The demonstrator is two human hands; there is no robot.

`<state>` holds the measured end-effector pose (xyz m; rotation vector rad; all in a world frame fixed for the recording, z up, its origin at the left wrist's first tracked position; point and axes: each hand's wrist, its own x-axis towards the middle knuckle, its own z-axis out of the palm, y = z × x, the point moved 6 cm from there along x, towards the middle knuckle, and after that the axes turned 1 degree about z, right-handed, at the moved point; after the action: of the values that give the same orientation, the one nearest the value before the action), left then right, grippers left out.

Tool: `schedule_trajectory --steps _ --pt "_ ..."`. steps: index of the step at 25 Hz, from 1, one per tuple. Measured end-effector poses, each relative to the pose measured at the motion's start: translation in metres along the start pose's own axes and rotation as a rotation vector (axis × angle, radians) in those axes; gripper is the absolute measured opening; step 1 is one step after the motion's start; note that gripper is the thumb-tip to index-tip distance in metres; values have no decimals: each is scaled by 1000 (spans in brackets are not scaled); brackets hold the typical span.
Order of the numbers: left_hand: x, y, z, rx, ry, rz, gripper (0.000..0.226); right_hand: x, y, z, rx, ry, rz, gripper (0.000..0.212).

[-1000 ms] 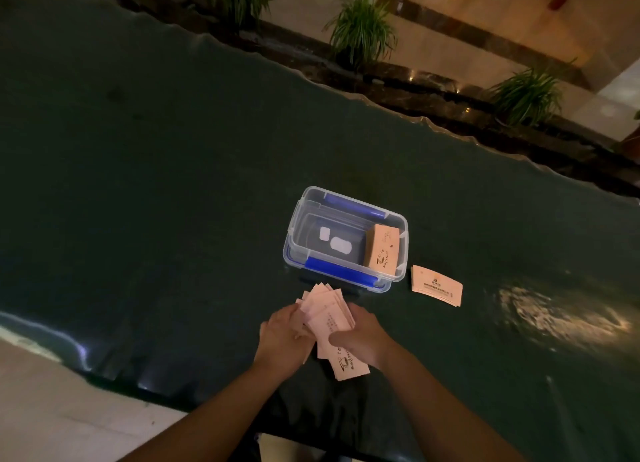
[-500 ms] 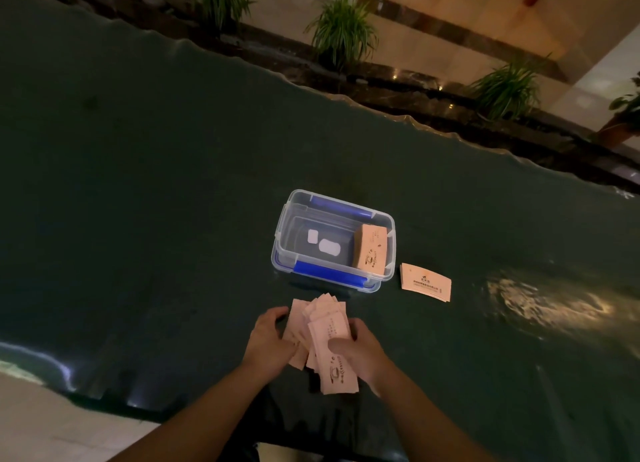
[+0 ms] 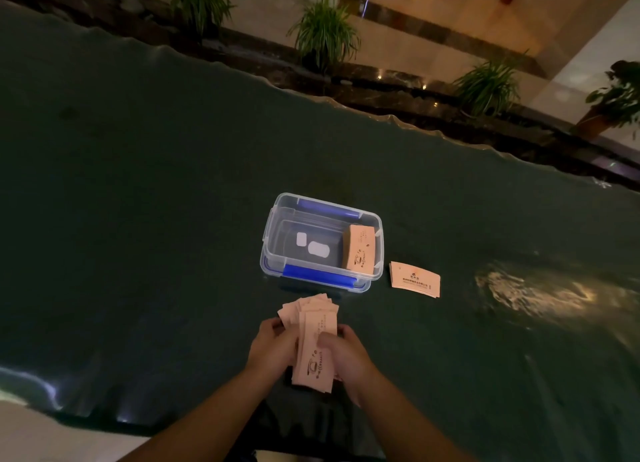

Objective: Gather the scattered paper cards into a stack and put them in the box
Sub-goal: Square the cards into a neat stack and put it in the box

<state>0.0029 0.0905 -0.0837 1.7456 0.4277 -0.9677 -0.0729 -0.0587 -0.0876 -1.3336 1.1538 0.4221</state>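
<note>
A loose bundle of pale pink paper cards [image 3: 317, 337] is held between both hands just above the dark green table, near its front edge. My left hand [image 3: 273, 345] grips the bundle's left side and my right hand [image 3: 341, 356] its right side, thumb on the top card. The card tops still fan out unevenly. Behind them stands a clear plastic box [image 3: 273, 240] with blue latches, open, with a neat card stack [image 3: 360, 250] leaning at its right end. Another small card stack [image 3: 415, 280] lies flat on the table right of the box.
The dark green tablecloth [image 3: 138, 219] spreads wide on both sides, with a glare patch [image 3: 540, 288] at the right. Potted plants [image 3: 323, 32] and a dark ledge lie beyond the far table edge. The table's front edge runs just under my forearms.
The fanned cards have been pushed closer together into a narrower, more upright bundle between my hands. The box and the other stacks have not moved.
</note>
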Motion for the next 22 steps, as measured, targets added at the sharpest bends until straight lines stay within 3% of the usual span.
schedule_trajectory --steps 5,10,22 --pt "-3 9 0 45 -30 -8 49 -5 -10 14 -18 -56 45 45" --pt "1 16 -9 93 -101 -26 61 -20 -14 43 169 -160 77 40" --pt "9 59 -27 -153 -300 137 32 -34 -75 59 1 -165 -265 55"
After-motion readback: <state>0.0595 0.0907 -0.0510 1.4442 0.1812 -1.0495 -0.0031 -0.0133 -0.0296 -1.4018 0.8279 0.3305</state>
